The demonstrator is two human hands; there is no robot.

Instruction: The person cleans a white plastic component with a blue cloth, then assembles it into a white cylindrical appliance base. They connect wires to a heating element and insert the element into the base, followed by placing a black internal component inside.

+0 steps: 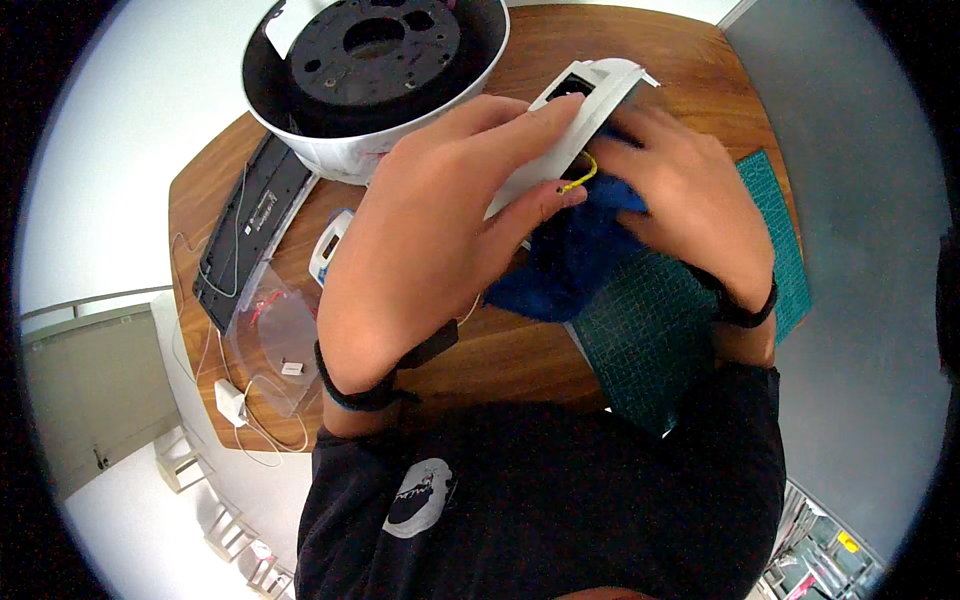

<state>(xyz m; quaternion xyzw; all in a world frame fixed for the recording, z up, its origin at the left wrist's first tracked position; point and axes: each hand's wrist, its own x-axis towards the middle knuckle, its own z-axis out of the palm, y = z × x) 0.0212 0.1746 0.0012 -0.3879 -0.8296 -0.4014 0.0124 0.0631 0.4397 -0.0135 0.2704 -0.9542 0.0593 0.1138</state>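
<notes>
1. At far left on the wooden table (520,350): a black keyboard (250,225) lying at a slant, a clear plastic bag (275,345) below it, a white charger (230,400) with its cable trailing off the edge.
2. Behind, a big round white bowl-shaped housing (375,85) with a black disc inside, underside up.
3. Left hand (430,240) over the table's middle, fingers pressed together along the front of a white plastic panel (575,125), thumb pinching it from beneath beside a yellow wire (580,178).
4. Panel held tilted above a blue cloth (570,255), between both hands.
5. Right hand (690,205) behind the panel, fingers curled against its far side and the cloth; exact grip hidden.
6. At right, a green cutting mat (680,320) under the cloth's edge.
</notes>
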